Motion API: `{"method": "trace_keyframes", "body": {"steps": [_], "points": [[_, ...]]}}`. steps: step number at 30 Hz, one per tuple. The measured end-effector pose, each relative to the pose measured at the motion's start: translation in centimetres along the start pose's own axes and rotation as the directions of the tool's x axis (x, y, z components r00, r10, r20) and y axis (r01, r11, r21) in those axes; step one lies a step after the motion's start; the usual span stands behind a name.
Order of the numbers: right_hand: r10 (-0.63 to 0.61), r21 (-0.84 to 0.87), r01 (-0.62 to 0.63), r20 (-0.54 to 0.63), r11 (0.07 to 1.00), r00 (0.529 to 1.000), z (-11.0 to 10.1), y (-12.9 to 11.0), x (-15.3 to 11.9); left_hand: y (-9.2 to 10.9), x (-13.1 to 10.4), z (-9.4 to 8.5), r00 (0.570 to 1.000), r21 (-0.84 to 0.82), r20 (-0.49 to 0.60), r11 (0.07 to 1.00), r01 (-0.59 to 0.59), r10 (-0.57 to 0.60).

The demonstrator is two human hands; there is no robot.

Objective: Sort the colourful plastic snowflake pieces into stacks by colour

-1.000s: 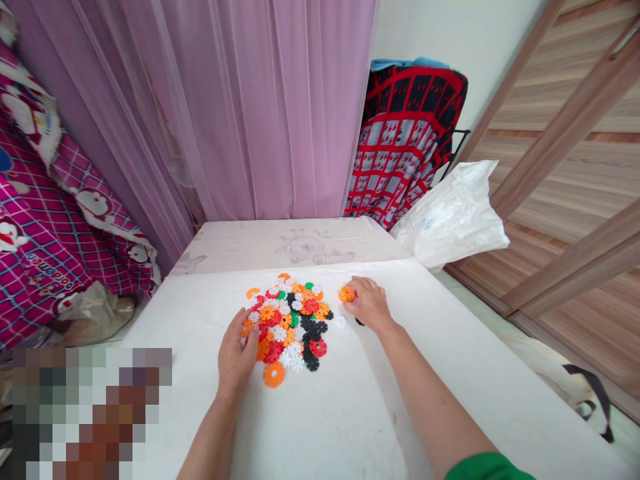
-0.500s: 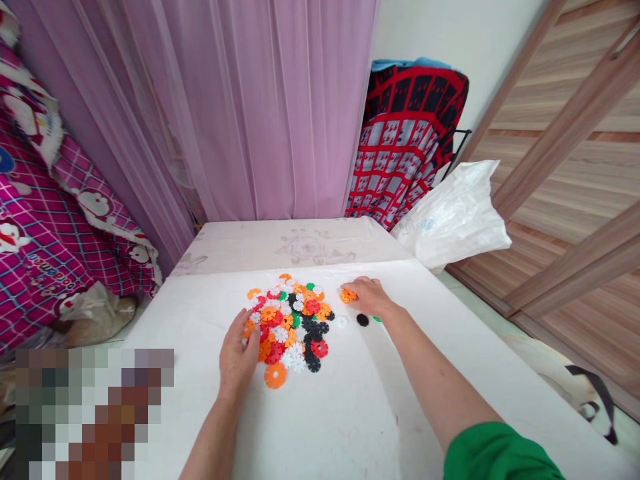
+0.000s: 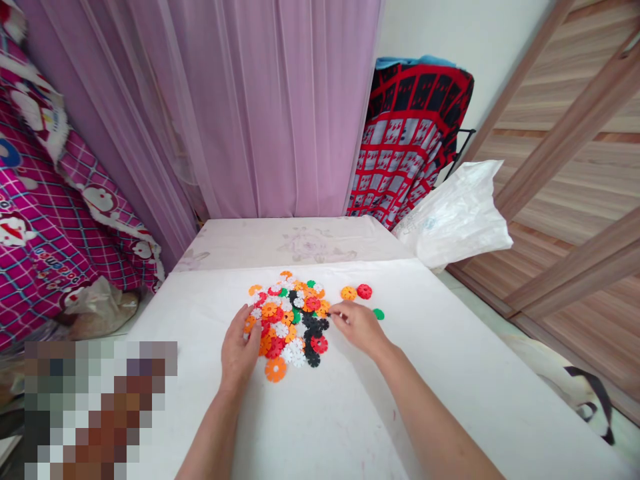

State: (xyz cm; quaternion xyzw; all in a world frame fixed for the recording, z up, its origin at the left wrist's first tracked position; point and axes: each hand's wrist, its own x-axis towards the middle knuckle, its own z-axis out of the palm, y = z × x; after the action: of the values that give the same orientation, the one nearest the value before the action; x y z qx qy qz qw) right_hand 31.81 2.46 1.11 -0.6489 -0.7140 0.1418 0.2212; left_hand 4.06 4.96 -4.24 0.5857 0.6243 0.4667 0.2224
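A pile of flat, notched discs in orange, red, white, black and green lies on the white-covered table (image 3: 320, 427). At the pile's left edge rests my left hand (image 3: 241, 347), fingers apart, touching an orange disc (image 3: 249, 325). My right hand (image 3: 356, 325) is at the right edge of the pile, its thumb and fingertips pinched on a small black disc (image 3: 329, 315). Beyond that hand lie an orange disc (image 3: 349, 293) and a red disc (image 3: 365, 291) side by side, with a green disc (image 3: 379, 314) nearer to me.
A white plastic bag (image 3: 450, 217) stands at the table's right back corner. Purple curtains (image 3: 280, 107) hang behind the table. Pink checked fabric (image 3: 80, 227) is on the left, and a red and black patterned cloth (image 3: 410, 127) drapes behind on the right.
My right hand has moved left and nearer, from the orange disc to the pile's edge. The orange disc is let go, and a red disc now shows beside it. My left hand has hardly moved.
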Motion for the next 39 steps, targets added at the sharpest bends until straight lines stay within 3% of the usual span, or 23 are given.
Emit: {"method": "trace_keyframes", "body": {"steps": [3, 6, 10, 26, 30, 34, 36, 39], "points": [[0.000, 0.064, -0.003, 0.053, 0.998, 0.999, 2.3, -1.8, -2.4, -0.1, 0.0, -0.1, 1.000, 0.007, 0.005, 1.000, -0.020, 0.020], [0.072, -0.006, -0.072, 0.032, 0.997, 0.997, 3.3, -2.8, -3.7, -0.2, 0.0, -0.1, 0.999, 0.020, 0.015, 0.999, -0.031, 0.031], [0.135, -0.084, -0.131, 0.036, 0.988, 0.990, 3.3, -3.2, -4.1, -0.3, 0.1, 0.0, 1.000, 0.016, 0.016, 1.000, -0.027, 0.027], [0.204, -0.267, -0.174, 0.088, 0.948, 0.975, 2.2, -3.3, -3.7, -0.1, 0.1, 0.0, 0.999, 0.017, -0.001, 0.999, -0.033, 0.033], [0.203, -0.066, -0.199, 0.066, 0.978, 0.977, 1.8, -1.9, -4.2, 0.0, 0.1, -0.1, 0.999, 0.032, 0.010, 0.999, -0.032, 0.031], [0.255, 0.241, -0.243, -0.022, 0.940, 0.967, 0.4, 1.6, -3.6, -0.4, 0.1, -0.1, 0.999, 0.037, 0.010, 0.999, -0.035, 0.035], [0.370, 0.396, -0.299, -0.114, 0.868, 0.922, -0.9, 3.7, -2.5, -0.6, 0.1, 0.0, 0.999, 0.035, 0.008, 0.999, -0.034, 0.034], [0.596, 0.631, -0.383, -0.159, 0.675, 0.787, -3.3, 6.4, 0.1, -0.9, 0.2, 0.1, 1.000, 0.025, 0.008, 0.999, -0.028, 0.028]]}}
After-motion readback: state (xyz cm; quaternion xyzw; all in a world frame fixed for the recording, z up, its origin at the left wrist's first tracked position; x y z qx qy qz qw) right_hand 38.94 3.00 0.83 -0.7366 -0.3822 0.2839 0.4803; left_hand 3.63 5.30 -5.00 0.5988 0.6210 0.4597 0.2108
